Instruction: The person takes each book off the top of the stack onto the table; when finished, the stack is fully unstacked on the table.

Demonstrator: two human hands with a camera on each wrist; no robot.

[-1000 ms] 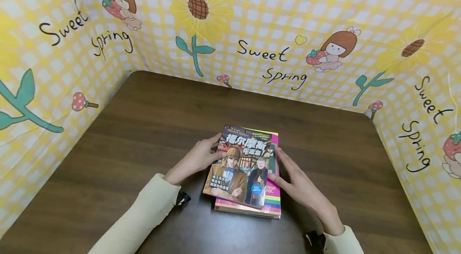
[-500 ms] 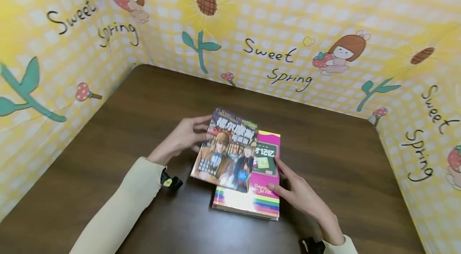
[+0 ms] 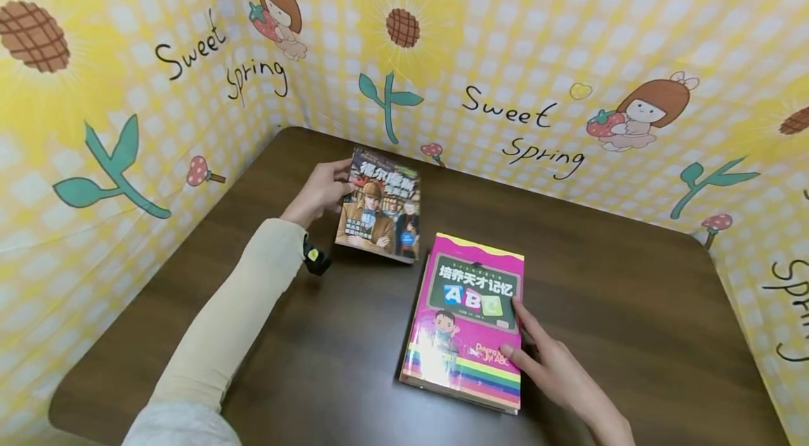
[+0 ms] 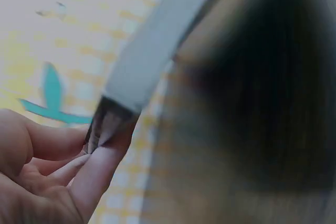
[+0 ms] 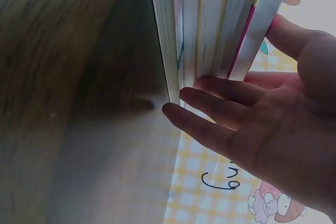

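Observation:
My left hand (image 3: 321,192) pinches the left edge of a comic-style paperback book (image 3: 378,218) whose cover shows a person in a brown coat and cap. The left wrist view catches this book's page edges (image 4: 142,51) between thumb and fingers. Front and right of it lies a pink ABC hardcover book (image 3: 464,351) with a rainbow stripe, on top of a stack. Along the stack's right side rests my right hand (image 3: 559,369), thumb on the pink cover. Its fingers (image 5: 210,135) reach straight along the edges of several stacked books (image 5: 210,24) in the right wrist view.
A dark brown wooden table (image 3: 607,277) carries everything. Yellow checked cloth (image 3: 493,24) with sunflowers and cartoon figures walls off its back and sides. A black strap (image 3: 316,258) sits at my left wrist.
My left hand has lifted the paperback off the pink book and carried it left and toward the back. The pink cover is now uncovered. My right hand stays at the stack; the head view has shifted.

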